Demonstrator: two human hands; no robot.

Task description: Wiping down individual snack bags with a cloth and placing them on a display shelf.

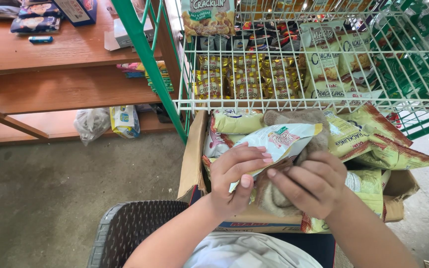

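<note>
Looking down, you have the bare concrete floor [40, 198] filling the lower left of the frame, and above it the wooden shelves [60, 92] in the upper left, with a few packets lying on the boards. A green and white wire rack [294, 101] spans the upper right, stocked with rows of small gold packets [234, 79] and larger cream snack bags [323, 62]. Under the rack, at centre, an open cardboard box [193, 159] holds a heap of yellow and red snack bags [373, 144]. A dark woven chair [125, 231] shows at the bottom edge, just left of your forearms.

Both your forearms rise from the bottom of the frame and meet over the box. Your right hand [314, 183], right of centre, is curled knuckles-up and clenched around a brown fuzzy cloth [274, 198], its index finger stretched left onto the packet. Your left hand [234, 181], just left of it, is bent at the wrist with the fingers folded over the packet's near edge and the thumb underneath, pinching it. That small snack packet [281, 141], white and yellow with a green and red patch, lies tilted at mid-frame, above the box and resting against the cloth.
</note>
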